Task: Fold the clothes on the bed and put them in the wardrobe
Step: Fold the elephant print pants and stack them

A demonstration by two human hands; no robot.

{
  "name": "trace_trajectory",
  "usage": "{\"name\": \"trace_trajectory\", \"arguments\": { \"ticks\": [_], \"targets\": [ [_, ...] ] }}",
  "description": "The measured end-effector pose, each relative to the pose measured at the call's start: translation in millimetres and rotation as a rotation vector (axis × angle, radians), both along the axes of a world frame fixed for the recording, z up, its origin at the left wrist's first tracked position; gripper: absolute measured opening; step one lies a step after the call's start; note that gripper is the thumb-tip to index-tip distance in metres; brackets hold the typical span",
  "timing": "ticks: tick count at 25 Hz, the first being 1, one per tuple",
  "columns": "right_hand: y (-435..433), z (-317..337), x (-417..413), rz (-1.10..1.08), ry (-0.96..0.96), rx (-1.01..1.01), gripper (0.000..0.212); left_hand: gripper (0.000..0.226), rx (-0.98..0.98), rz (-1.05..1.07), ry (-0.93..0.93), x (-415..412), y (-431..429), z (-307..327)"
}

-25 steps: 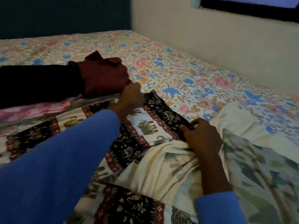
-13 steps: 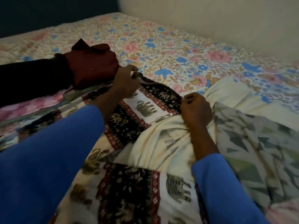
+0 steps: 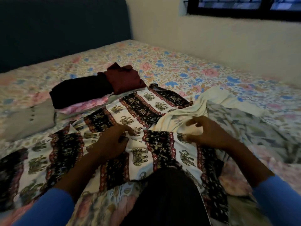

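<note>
We can read no text, label, brand or number anywhere in view. The elephant-print cloth carries only its pattern, and so does the floral bedsheet — no letters or figures on either.
</note>
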State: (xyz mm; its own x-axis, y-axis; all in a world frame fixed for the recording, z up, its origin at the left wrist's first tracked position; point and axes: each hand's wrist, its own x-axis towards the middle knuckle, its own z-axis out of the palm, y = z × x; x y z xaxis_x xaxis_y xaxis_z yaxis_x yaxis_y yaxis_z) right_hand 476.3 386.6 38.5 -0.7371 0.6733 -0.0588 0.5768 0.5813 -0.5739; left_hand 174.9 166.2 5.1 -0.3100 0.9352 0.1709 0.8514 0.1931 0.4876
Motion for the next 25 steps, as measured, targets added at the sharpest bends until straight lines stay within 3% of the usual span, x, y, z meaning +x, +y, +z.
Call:
{"name": "trace_trajectory", "arguments": {
  "ticks": [3, 5, 8, 10, 12, 14, 17, 19, 21, 23, 25],
  "targets": [
    [-32, -9, 11, 0.141, -0.258, 0.290, 0.043, 0.051, -0.012, 0.085, 0.060, 20, 18, 1],
    [-29, -6, 7, 0.057, -0.290, 0.409, 0.026, 0.048, -0.121, 0.138, 0.097, 19, 36, 1],
    [-6, 10, 0, -0.123, -0.075, 0.331, 0.021, 0.022, -0.152, 0.212, 0.040, 8, 41, 2],
    [9, 20, -13, -0.191, 0.106, 0.268, 0.023, 0.011, 0.012, 0.283, -0.081, 3, 41, 5],
    [17, 29, -30, -0.124, 0.259, 0.148, 0.022, 0.007, 0.208, 0.328, -0.163, -1, 43, 13],
    [33, 44, -42, 0.062, 0.127, 0.061, 0.023, 0.010, 0.281, 0.347, -0.090, -18, 43, 22],
    [75, 71, -57, 0.192, -0.313, 0.220, 0.019, 0.013, 0.019, 0.242, -0.051, -63, 29, 24],
    [107, 79, -68, 0.136, -0.301, 0.276, 0.005, 0.014, -0.267, 0.136, -0.014, -92, 17, 16],
    [130, 81, -85, 0.066, -0.226, 0.294, 0.014, 0.011, -0.419, 0.171, -0.001, -109, 11, 8],
    [145, 77, -112, 0.001, -0.119, 0.269, 0.019, 0.010, -0.270, 0.340, -0.145, -124, 15, 7],
    [160, 72, -149, -0.069, 0.002, 0.253, 0.021, 0.012, -0.074, 0.508, -0.167, -146, 23, 7]
  ]
}}
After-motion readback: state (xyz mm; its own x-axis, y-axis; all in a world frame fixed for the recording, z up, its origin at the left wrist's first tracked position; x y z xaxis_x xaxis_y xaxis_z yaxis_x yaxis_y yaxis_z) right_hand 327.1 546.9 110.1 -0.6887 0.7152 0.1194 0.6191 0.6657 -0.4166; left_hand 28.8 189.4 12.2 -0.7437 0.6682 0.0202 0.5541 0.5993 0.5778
